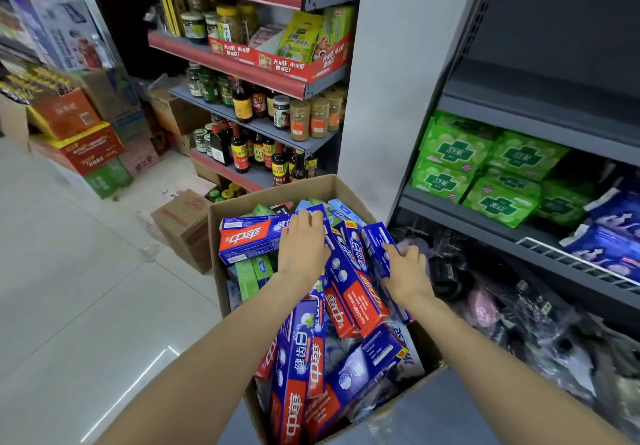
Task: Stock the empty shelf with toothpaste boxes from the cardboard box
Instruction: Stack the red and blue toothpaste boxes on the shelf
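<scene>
Over the cardboard box (242, 204), the left hand (302, 247) lies with straight fingers on a red-and-blue toothpaste box (249, 238), the right hand (408, 269) pinching a blue toothpaste box (375, 245).

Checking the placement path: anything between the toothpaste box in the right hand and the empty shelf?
Nothing visible. The right hand grips a blue toothpaste box at the cardboard box's right edge; the empty shelf is open-fronted, above the green packs.

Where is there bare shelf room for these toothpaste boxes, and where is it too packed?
Free: the dark shelf above the green packs, bare across what shows. Crowded: the green packs' shelf, the blue packs beside them, and the bottom level's dark wrapped goods. The cardboard box is full; both hands are in it.
</scene>
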{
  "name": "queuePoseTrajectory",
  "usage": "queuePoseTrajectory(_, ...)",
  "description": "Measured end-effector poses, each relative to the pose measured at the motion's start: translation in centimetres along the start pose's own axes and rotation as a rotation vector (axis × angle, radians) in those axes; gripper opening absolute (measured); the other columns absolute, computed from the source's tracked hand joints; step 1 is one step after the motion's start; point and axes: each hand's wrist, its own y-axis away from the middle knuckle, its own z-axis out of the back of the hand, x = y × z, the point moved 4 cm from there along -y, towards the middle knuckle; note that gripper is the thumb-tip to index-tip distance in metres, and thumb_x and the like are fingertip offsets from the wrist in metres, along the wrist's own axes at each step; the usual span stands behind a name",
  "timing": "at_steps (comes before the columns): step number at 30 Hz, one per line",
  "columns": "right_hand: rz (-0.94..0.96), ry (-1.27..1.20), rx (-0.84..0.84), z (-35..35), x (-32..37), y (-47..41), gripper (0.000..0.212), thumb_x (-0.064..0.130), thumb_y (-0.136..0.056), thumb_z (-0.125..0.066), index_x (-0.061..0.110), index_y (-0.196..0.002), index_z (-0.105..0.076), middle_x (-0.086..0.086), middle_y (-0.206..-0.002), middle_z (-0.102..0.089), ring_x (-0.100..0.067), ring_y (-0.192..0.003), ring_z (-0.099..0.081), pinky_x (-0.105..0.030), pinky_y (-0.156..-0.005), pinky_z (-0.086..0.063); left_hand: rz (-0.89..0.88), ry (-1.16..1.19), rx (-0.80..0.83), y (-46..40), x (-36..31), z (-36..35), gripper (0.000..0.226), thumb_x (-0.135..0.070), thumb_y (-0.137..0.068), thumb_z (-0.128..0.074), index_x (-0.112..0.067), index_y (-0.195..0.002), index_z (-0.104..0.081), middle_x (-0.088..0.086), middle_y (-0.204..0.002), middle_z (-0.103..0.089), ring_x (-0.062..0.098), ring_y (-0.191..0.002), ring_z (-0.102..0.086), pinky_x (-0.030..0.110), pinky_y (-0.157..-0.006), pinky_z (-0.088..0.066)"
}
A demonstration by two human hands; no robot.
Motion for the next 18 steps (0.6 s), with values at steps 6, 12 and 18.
queuePoseTrajectory(6,-0.004,-0.022,0.041,0.2,0.0,-0.3,0.070,0.016,-0.089,-0.062,0.021,-0.146,-0.022,-0.015,-0.141,-0.028,-0.031,-0.133,-0.032,-0.041,-0.101,-0.041,0.114,-0.017,0.205,-3.1,2.6,-2.1,0.093,-0.018,-0.085,-0.067,-0.012,-0.151,-0.001,0.013,-0.157,-0.012,0.029,-0.146,-0.011,0.047,-0.117,-0.015)
queuePoseTrajectory(12,-0.009,-0.105,0.057,0.1,-0.3,-0.8,0.078,0.017,-0.084,-0.068,0.018,-0.147,-0.022,-0.015,-0.142,-0.035,-0.030,-0.131,-0.039,-0.040,-0.102,-0.041,0.045,-0.078,0.175,-3.5,3.1,-1.0,0.074,-0.026,-0.089,-0.064,-0.022,-0.148,-0.020,0.013,-0.145,-0.030,0.031,-0.138,-0.024,0.054,-0.114,-0.017)
queuePoseTrajectory(18,-0.067,-0.164,0.052,0.0,0.5,-1.0,0.060,0.031,-0.092,-0.057,0.014,-0.144,-0.031,-0.017,-0.143,-0.033,-0.033,-0.131,-0.037,-0.041,-0.105,-0.039,-0.160,0.014,0.172,-1.2,0.2,-0.7,0.075,-0.033,-0.086,-0.063,-0.026,-0.148,-0.022,0.011,-0.135,-0.036,0.029,-0.129,-0.030,0.047,-0.110,-0.026)
